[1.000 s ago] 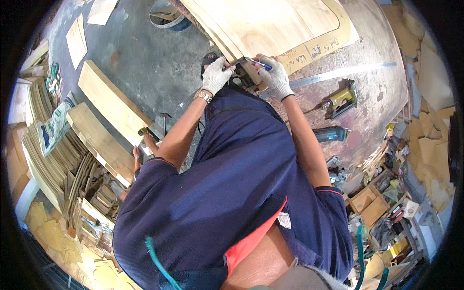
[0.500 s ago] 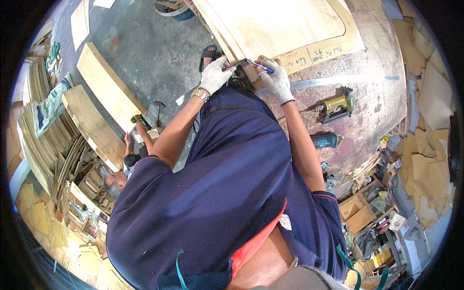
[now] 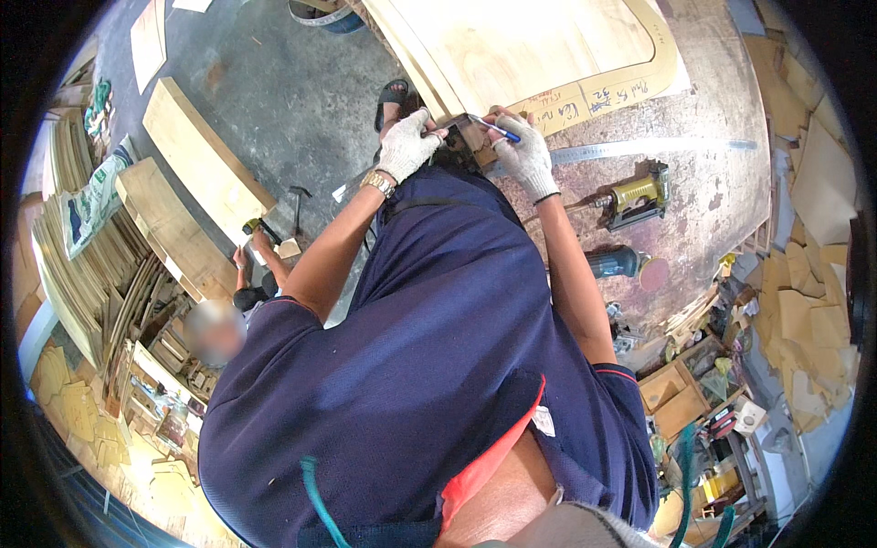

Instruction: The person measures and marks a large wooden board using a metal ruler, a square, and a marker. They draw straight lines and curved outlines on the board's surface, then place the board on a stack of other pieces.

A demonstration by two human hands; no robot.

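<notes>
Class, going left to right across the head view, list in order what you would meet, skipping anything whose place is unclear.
Printed plastic bag, hammer, gloved left hand, gloved right hand, yellow power tool, tan sheets.

- Bright overall; the pale board near the top looks almost washed out.
- Soft shadows crease the navy shirt.
- Black fisheye rim; outer edges bend.
- A co-worker's head is blurred.

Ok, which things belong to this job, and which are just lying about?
Likely this job:
blue pen, in the right hand
small piece by the left hand, kind unclear
pale wooden panel

Apparently lying about:
yellow nail gun
blue power tool
metal ruler
</notes>
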